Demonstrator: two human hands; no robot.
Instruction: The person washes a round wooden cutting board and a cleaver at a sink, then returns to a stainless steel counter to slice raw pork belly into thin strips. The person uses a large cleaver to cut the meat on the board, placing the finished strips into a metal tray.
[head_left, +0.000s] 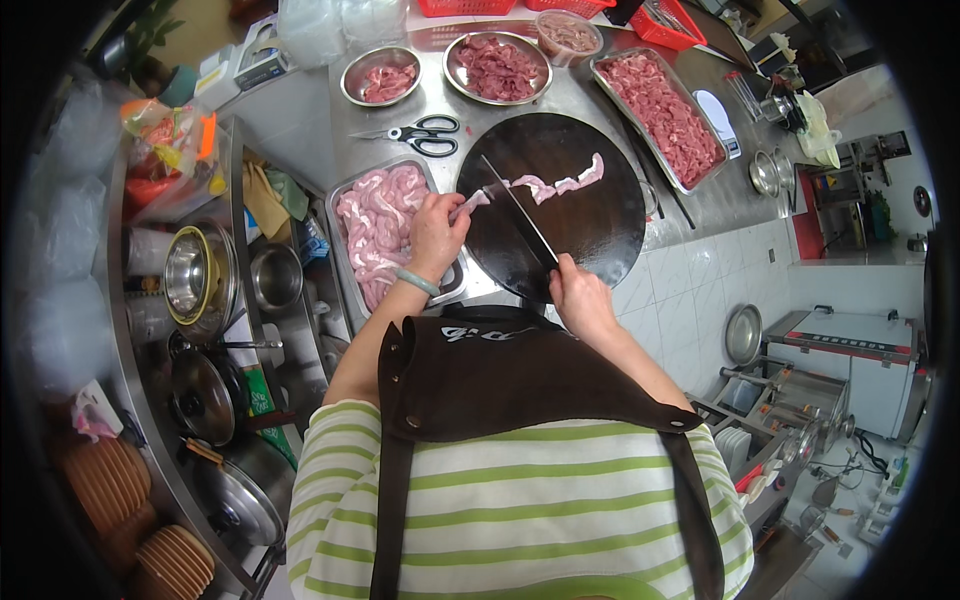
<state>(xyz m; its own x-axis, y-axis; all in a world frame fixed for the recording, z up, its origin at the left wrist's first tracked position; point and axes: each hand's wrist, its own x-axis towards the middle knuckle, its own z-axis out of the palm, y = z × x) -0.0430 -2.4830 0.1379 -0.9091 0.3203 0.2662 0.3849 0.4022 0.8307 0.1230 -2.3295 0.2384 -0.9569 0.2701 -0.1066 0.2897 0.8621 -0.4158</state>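
Note:
My right hand (581, 296) grips the handle of a cleaver (523, 225), its blade slanting across the round dark chopping board (592, 247). My left hand (439, 232), with a bangle at the wrist, pinches the end of a pale strip of intestine (474, 202) at the board's left rim. That strip reaches the left side of the blade. Right of the blade, a wavy line of cut intestine pieces (559, 186) lies on the wood. Under and beside my left forearm stands a metal tray (435, 176) heaped with raw intestines (379, 217).
Kitchen scissors (412, 135) lie beyond the tray. Two steel bowls (382, 101) (546, 82) and a plastic tub (570, 37) hold raw meat at the back. A long tray of sliced meat (660, 112) stands right, beside dark rods (652, 165). Shelves with pots (202, 390) flank the left.

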